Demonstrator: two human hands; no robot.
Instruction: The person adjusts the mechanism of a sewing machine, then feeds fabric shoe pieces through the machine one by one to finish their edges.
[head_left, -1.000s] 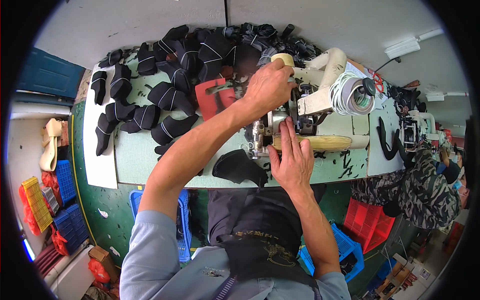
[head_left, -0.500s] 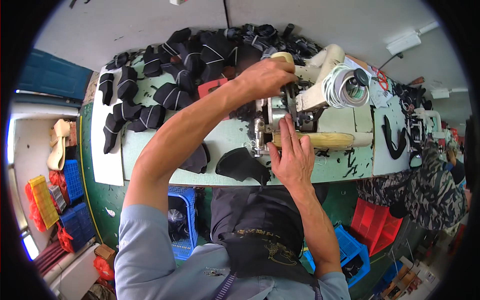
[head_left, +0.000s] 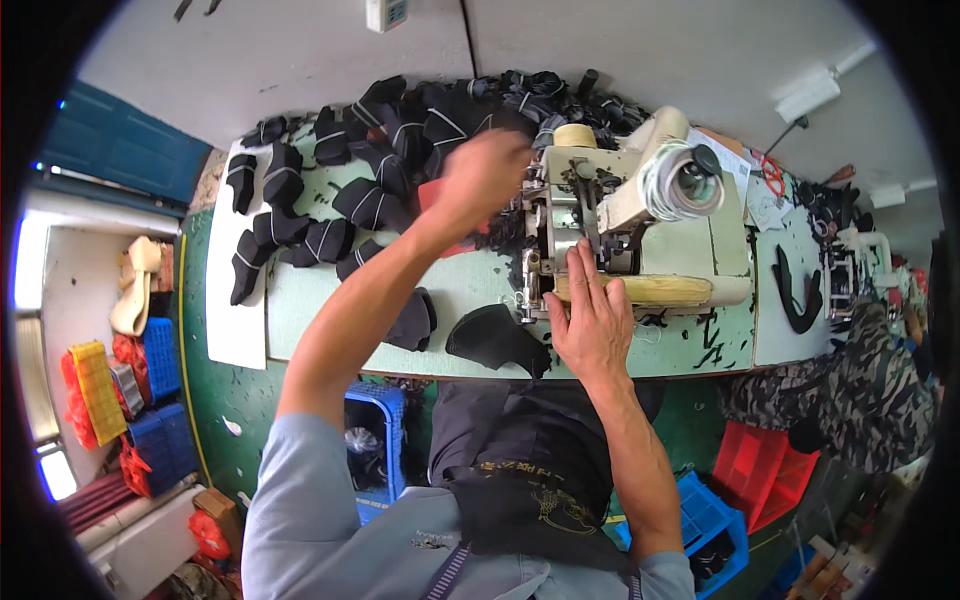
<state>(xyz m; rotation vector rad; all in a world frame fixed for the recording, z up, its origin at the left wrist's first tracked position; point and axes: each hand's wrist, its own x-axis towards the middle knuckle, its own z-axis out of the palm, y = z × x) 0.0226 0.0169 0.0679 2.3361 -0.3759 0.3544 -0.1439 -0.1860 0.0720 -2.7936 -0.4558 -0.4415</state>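
My right hand (head_left: 595, 330) lies flat with fingers stretched onto the metal plate of a cream sewing machine (head_left: 625, 205), beside its yellow-wrapped bar (head_left: 665, 290). It holds nothing that I can see. Over the left side of the machine, near a red piece (head_left: 432, 197), my left hand (head_left: 485, 175) is smeared by motion, so its fingers and anything in them cannot be made out. On the table in front of the machine lies a curved black fabric piece (head_left: 495, 338). Another dark piece (head_left: 412, 322) sits left of it, partly under my left forearm.
Bundles of black fabric pieces (head_left: 325, 242) tied with light strips spread over the table's left and back. A white cable coil (head_left: 680, 185) hangs on the machine. Below stand a blue crate (head_left: 385, 400) and a red crate (head_left: 760, 470). Someone in camouflage (head_left: 850, 390) works at the right.
My left hand has moved left, off the yellow round part atop the machine. The right hand stays on the metal plate. The whole view has shifted slightly.
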